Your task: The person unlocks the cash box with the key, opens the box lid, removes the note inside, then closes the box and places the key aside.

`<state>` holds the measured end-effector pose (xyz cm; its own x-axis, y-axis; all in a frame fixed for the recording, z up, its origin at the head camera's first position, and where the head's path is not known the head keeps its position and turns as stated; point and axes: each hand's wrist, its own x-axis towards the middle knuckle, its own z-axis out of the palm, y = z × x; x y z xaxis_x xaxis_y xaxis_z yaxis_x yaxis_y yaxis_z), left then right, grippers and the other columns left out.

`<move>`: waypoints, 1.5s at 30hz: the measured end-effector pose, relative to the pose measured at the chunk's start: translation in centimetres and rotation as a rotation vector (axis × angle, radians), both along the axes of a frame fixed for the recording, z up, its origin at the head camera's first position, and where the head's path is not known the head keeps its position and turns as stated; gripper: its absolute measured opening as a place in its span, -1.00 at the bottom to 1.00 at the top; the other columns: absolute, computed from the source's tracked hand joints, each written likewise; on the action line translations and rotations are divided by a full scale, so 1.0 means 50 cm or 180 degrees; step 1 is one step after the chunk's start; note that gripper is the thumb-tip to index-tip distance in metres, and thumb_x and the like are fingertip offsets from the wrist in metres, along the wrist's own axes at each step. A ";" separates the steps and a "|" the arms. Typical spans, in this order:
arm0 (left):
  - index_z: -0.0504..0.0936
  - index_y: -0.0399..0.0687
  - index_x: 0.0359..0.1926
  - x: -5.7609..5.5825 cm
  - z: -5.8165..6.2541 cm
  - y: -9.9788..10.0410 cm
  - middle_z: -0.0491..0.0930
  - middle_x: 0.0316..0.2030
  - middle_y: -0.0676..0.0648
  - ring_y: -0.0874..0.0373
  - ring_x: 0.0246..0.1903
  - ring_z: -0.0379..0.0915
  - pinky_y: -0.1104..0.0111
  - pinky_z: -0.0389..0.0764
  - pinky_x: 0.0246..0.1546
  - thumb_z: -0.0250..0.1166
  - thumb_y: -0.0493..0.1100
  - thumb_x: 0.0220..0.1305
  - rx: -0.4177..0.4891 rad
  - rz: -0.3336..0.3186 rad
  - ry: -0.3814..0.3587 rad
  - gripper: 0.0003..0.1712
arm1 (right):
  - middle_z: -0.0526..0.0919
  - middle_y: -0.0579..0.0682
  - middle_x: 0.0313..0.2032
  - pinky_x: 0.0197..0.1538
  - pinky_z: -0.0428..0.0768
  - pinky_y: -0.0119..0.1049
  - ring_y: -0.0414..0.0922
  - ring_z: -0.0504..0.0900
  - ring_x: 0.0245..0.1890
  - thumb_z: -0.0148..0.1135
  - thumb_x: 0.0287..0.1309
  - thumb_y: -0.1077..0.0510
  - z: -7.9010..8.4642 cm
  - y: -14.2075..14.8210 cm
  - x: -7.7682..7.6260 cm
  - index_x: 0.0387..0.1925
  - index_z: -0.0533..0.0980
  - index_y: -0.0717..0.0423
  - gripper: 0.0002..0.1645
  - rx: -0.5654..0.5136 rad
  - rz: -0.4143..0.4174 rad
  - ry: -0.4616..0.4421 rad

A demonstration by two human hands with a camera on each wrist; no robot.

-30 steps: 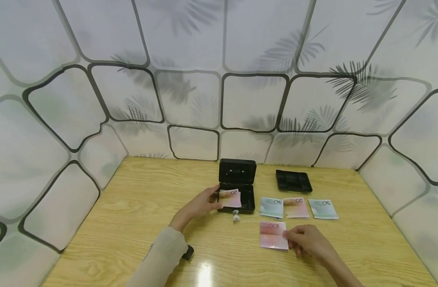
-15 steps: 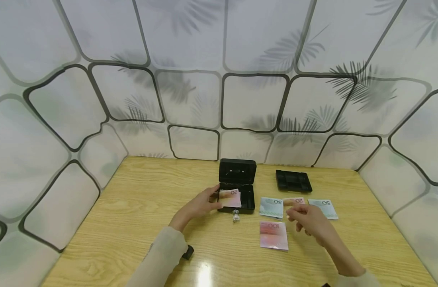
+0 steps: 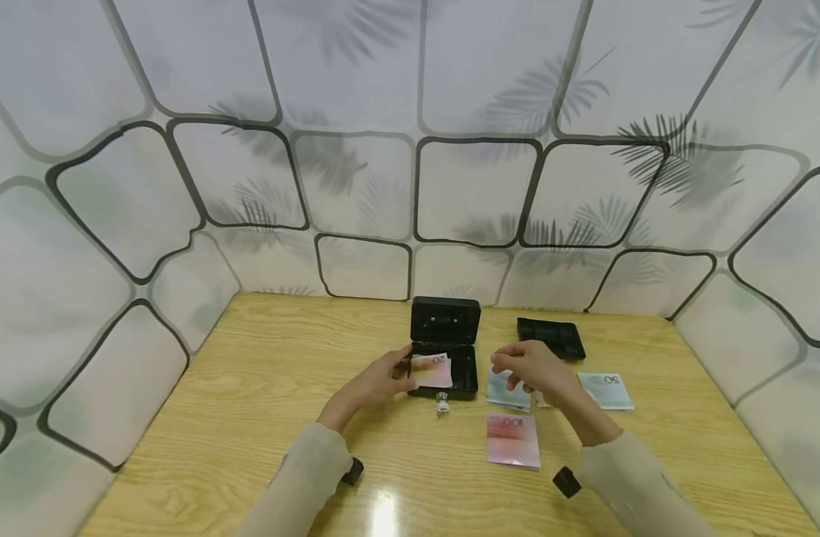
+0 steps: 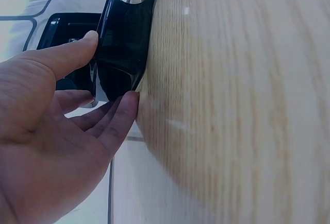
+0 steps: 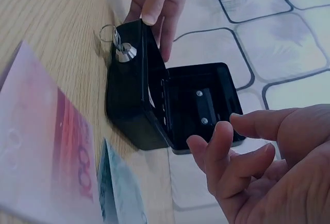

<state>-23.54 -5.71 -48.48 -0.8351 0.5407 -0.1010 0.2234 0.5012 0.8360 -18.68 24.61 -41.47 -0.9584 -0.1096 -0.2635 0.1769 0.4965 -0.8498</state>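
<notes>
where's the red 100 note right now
In the head view, the red 100 note lies on the wooden table right of centre, just below the green 50 note nearest the black cash box.

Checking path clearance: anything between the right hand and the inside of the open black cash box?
Only the right wall of the cash box; nothing else visible. The right hand, over the blue-green notes, is just right of it. The raised lid at the back and key ring at the front are off that line.
</notes>
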 end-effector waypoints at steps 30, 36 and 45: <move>0.07 -0.34 0.59 -0.001 -0.001 0.002 0.18 0.50 -0.38 -0.26 0.45 0.18 -0.07 0.22 0.44 0.30 -0.21 0.48 0.0109 -0.0034 -0.0007 -0.15 | 0.67 0.26 -0.50 -0.64 0.48 -0.46 -0.26 0.49 -0.76 0.21 0.42 0.32 -0.062 -0.125 -0.053 0.21 0.51 0.52 -0.57 -0.0127 0.0247 -0.0210; 0.07 -0.33 0.59 -0.001 -0.002 0.003 0.20 0.50 -0.37 -0.25 0.44 0.20 -0.06 0.23 0.44 0.30 -0.21 0.48 0.0086 -0.0014 -0.0015 -0.15 | 0.65 0.18 -0.56 -0.65 0.45 -0.47 -0.26 0.46 -0.76 0.22 0.40 0.35 -0.071 -0.136 -0.056 0.23 0.49 0.54 -0.55 -0.0174 0.0164 -0.0278; 0.07 -0.45 0.56 -0.002 -0.001 0.003 0.32 0.40 -0.45 -0.28 0.35 0.34 -0.06 0.31 0.39 0.30 -0.26 0.46 0.0169 -0.0112 0.0096 -0.16 | 0.57 0.02 -0.69 -0.67 0.36 -0.47 -0.27 0.42 -0.77 0.24 0.39 0.32 -0.077 -0.144 -0.066 0.16 0.58 0.46 -0.62 -0.0311 -0.0093 -0.0229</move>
<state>-23.66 -5.58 -48.54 -0.8177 0.5738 -0.0462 0.2658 0.4476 0.8538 -21.99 17.41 -45.34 -0.9405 -0.1104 -0.3213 0.2525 0.4056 -0.8785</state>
